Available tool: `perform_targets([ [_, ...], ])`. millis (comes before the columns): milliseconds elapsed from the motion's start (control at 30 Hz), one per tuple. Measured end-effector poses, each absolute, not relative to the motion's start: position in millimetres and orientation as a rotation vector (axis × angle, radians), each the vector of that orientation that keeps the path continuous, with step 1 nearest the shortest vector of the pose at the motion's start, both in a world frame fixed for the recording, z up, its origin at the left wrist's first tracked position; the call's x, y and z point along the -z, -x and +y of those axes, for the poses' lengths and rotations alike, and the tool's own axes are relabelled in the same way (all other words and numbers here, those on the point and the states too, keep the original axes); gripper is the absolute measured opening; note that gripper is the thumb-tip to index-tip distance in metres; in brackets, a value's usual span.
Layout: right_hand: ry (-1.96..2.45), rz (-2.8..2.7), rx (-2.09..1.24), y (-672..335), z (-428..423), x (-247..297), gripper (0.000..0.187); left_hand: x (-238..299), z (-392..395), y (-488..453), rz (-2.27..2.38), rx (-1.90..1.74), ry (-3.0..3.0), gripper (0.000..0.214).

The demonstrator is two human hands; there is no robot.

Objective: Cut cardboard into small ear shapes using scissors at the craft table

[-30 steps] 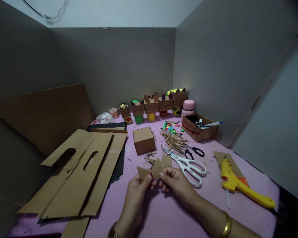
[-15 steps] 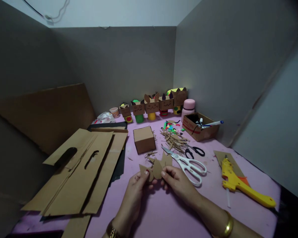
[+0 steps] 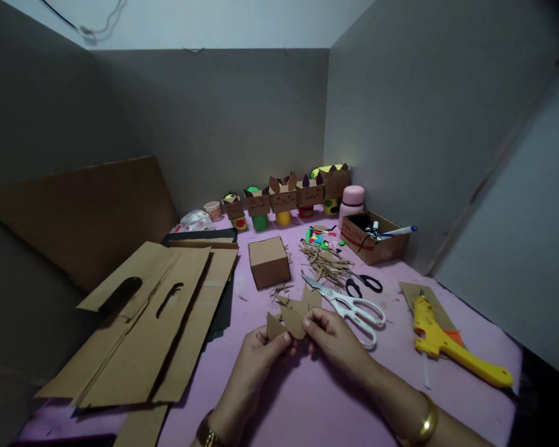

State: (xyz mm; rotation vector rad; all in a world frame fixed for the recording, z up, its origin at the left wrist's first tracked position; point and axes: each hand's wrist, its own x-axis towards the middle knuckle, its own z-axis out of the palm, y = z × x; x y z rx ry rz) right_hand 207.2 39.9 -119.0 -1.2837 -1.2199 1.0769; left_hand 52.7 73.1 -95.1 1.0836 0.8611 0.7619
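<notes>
My left hand pinches a small pointed cardboard piece between thumb and fingers. Beside it, a leaf-shaped cardboard piece is gripped at its right edge by my right hand. The two pieces overlap or touch near my left thumb; which, I cannot tell. Just behind my fingers lies a jagged cardboard offcut. White-handled scissors rest open beyond my right hand. A closed cardboard box sits farther back, in front of both hands.
Flat cardboard sheets are stacked at left. Cardboard strips and black-handled scissors lie centre right. A yellow glue gun lies at right. Cardboard animal heads on cups, a pink bottle and an open box stand behind.
My left hand has shifted right, its thumb now over the lower edge of the leaf-shaped piece. That piece has tilted to the left. The view has moved slightly.
</notes>
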Motion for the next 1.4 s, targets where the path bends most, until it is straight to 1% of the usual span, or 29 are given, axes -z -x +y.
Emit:
perform_targets([
  [233,1.308,-1.275,-0.975,-212,37,113,0.024,100,70,-51,0.896,-0.71,-1.063,0.031],
  [433,1.351,-1.326,-0.96,-210,37,118,0.022,97,70,-53,0.823,-0.75,-1.05,0.028],
  [633,1.44,-1.424,-0.858,-205,36,115,0.023,98,69,-54,0.829,-0.75,-1.054,0.025],
  [767,1.566,-1.462,-0.666,-218,36,100,0.026,99,72,-52,0.91,-0.853,-0.973,0.023],
  [867,1.745,-1.478,-0.433,-242,33,89,0.018,96,76,-51,0.966,-0.999,-0.837,0.022],
  [967,1.932,-1.523,-0.28,-264,25,86,0.027,92,80,-50,0.978,-1.098,-0.694,0.018],
  [1233,2.265,-1.775,-0.212,-270,20,99,0.041,84,78,-48,0.878,-1.23,-0.532,0.017],
  [1300,2.225,-1.753,-0.24,-273,22,99,0.04,81,78,-47,0.864,-1.249,-0.508,0.017],
  [1400,1.886,-1.517,-0.383,-273,22,97,0.039,76,77,-45,0.879,-1.287,-0.448,0.014],
])
